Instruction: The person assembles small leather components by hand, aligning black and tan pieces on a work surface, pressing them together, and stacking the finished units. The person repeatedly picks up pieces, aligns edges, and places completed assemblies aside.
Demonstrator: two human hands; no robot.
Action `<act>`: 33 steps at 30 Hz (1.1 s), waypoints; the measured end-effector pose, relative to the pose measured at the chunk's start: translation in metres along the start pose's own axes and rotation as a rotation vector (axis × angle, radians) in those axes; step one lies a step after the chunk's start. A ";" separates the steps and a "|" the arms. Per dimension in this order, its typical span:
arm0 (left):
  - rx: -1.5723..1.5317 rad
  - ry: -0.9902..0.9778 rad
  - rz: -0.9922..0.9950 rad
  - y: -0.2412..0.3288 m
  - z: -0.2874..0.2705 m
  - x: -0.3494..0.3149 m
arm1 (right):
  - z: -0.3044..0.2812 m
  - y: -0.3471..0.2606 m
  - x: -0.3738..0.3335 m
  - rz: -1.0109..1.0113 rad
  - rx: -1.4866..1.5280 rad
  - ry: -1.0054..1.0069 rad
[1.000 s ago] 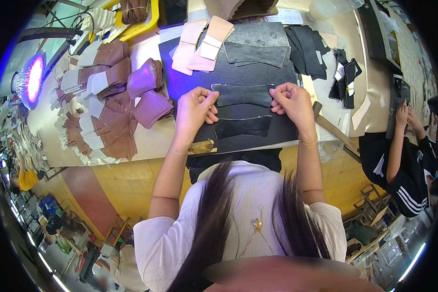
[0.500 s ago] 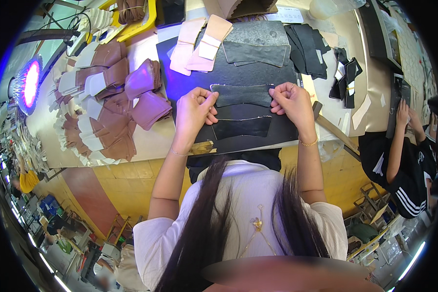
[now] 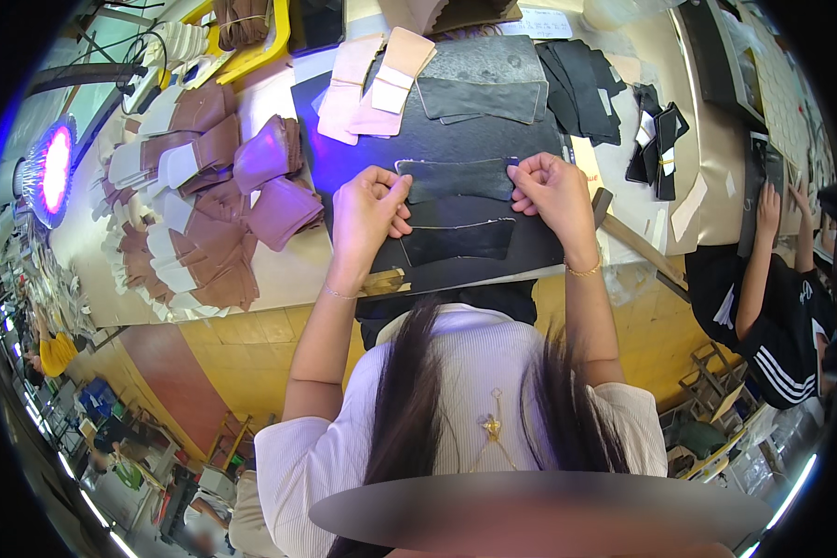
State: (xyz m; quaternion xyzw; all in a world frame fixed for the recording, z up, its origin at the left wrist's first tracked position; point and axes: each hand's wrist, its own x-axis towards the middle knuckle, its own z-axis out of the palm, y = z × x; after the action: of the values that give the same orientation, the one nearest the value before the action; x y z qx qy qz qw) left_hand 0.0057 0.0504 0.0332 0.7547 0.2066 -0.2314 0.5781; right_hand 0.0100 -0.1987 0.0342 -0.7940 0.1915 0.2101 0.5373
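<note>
My left hand (image 3: pixel 367 212) and my right hand (image 3: pixel 551 191) each pinch one end of a dark leather piece (image 3: pixel 456 179) with a pale stitched edge. It lies on a black work mat (image 3: pixel 437 139) at the table's near edge. A second dark piece (image 3: pixel 458 240) of the same shape sits just below it, between my wrists. Both hands have curled fingers pressing on the upper piece's corners.
Brown and mauve leather pieces (image 3: pixel 209 214) are spread and stacked at left. Pink and tan pieces (image 3: pixel 372 84) and grey pieces (image 3: pixel 484 79) lie beyond the mat, black pieces (image 3: pixel 581 79) at right. A wooden-handled tool (image 3: pixel 632 237) lies by my right wrist. Another person (image 3: pixel 772 279) works at right.
My hands have stayed on the ends of the dark piece, with only slight finger shifts. The pieces on the table have not moved.
</note>
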 end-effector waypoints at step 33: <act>0.881 0.022 0.980 -0.040 -0.013 -0.018 | -0.101 0.087 -0.078 -0.398 -0.888 0.312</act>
State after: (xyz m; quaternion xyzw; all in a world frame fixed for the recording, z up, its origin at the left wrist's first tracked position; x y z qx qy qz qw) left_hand -0.0305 0.0722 0.0162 0.9297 -0.2692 0.0035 0.2514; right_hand -0.0890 -0.3174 0.0426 -0.9888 0.0068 0.0439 0.1428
